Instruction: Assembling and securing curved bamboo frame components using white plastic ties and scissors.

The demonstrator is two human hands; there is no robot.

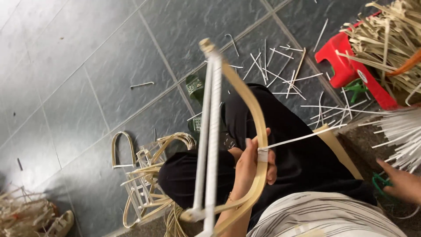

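Note:
My left hand (252, 164) grips a curved bamboo bow frame (245, 98) at its middle, thumb side on the strip. Straight white-wrapped rods (209, 131) span the bow from top end to bottom end. A thin white strip (302, 137) is wound around the bow at my fingers and runs off to the right. My right hand (401, 182) is at the right edge, low, touching green scissors (380, 183) beside a bundle of white strips (401, 131). I sit with black trousers (289, 145) and a striped top.
Grey floor tiles (87, 70) carry scattered white strip offcuts (280, 70). A red plastic stool (346, 61) holds a pile of bamboo strips (390, 39) at top right. Finished bamboo frames (144, 175) lie at lower left. A green sandal (195, 87) rests on the floor.

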